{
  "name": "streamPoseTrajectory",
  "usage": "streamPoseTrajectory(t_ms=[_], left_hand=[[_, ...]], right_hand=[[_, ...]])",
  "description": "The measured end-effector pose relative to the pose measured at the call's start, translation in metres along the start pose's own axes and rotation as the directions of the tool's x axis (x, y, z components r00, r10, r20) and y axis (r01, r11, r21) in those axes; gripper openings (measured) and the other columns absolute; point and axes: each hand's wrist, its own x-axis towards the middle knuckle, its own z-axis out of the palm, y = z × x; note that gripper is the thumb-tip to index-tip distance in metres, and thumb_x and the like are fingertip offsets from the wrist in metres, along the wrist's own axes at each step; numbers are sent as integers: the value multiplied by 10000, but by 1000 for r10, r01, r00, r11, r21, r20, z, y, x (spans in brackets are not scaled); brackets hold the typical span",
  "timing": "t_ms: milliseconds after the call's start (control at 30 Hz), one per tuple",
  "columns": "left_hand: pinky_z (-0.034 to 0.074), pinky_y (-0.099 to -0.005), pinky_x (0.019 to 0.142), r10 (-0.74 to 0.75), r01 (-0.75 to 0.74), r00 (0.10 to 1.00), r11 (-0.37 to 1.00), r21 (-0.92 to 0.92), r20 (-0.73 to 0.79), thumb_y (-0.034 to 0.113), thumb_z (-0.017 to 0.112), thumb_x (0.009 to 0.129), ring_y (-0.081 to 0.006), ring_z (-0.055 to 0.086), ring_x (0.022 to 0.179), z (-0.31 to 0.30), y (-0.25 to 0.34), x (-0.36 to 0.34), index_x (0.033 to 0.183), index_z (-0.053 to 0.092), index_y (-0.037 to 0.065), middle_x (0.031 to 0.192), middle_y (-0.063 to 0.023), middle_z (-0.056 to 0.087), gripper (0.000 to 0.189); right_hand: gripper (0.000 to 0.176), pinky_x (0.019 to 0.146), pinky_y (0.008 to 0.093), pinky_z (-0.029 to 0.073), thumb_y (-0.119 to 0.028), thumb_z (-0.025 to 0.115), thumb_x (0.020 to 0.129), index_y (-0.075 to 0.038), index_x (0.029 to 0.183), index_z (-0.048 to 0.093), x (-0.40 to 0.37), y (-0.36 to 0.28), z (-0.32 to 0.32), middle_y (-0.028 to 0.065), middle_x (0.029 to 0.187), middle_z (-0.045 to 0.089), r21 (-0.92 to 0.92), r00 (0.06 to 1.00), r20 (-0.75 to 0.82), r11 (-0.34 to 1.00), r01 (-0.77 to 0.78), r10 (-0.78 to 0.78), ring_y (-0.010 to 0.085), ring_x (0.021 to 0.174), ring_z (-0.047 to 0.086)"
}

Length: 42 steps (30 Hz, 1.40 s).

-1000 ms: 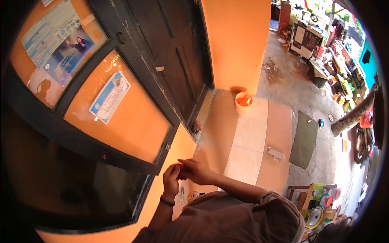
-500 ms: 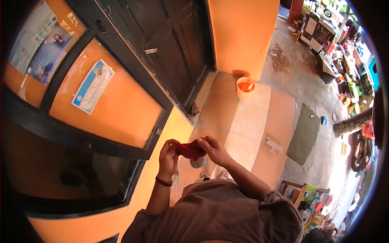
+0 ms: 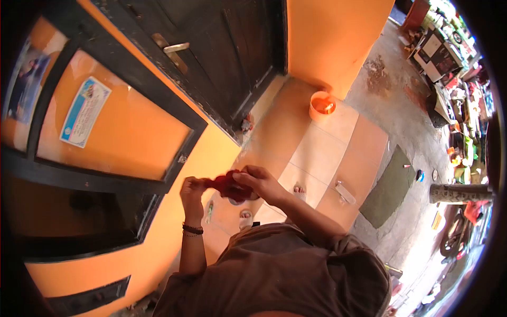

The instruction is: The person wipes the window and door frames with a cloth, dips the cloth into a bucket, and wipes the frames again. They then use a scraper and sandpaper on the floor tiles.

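Observation:
A dark red cloth (image 3: 230, 188) is stretched and bunched between my two hands in front of my body. My left hand (image 3: 193, 191), with a bracelet on its wrist, pinches a narrow end of it. The wider, crumpled part sits in my right hand (image 3: 256, 184), whose fingers are closed around its edge. Behind the cloth, a small round object on the floor is mostly hidden. Both my feet show below, on the tiles.
On my left are a dark door (image 3: 211, 53) and a window with a paper certificate (image 3: 85, 112). An orange bucket (image 3: 322, 107) stands on the tiles ahead. To the right lie a white elongated object (image 3: 345, 193), a green mat (image 3: 388, 186) and cluttered household items.
The cloth has turned from a level band into a crumpled bunch nearer my right hand, with a thin end at the left. My view has shifted, and my feet have stepped apart.

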Motion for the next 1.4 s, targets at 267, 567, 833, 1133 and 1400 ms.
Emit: streamPoseTrajectory(t_ms=[267,567,833,1133,1400], left_hand=[[463,-318,796,-366,423,906,750,-508,213,405,404,942,-165,544,977,100,-31,-26,1132,498,121,1103,-51,558,354],[446,-382,889,-246,88,940,845,-527,-238,314,579,872,-225,558,1027,49,-36,-59,1137,521,65,1155,-96,564,369],[424,-245,596,-461,451,887,852,-266,26,287,596,865,-128,536,678,70,-40,-124,1071,516,48,832,-17,568,325],[509,-467,813,-91,82,986,994,-70,-136,288,391,942,-287,548,1017,-17,-85,-144,1208,441,25,1149,-130,528,377],[469,-430,856,-375,270,922,805,-528,-100,365,330,937,-252,572,992,31,-29,-114,1123,524,26,1060,-126,593,433]], right_hand=[[292,456,198,388,-319,615,857,-35,796,596,26,-28,-41,0,643,546,-120,941,292,983,-139,169,62,558,536],[288,601,266,489,-270,607,862,8,938,606,35,24,-45,72,790,623,-216,964,253,967,137,-80,129,699,592],[238,670,263,457,-217,612,863,14,918,615,42,39,-12,59,786,623,-213,972,212,966,146,-100,107,747,569],[195,649,275,467,-172,597,869,5,953,601,2,60,18,80,814,618,-354,875,448,861,364,-186,132,728,587],[345,677,321,486,-207,630,837,-1,1104,552,25,70,4,173,940,584,-564,731,481,467,681,-485,258,805,603]])
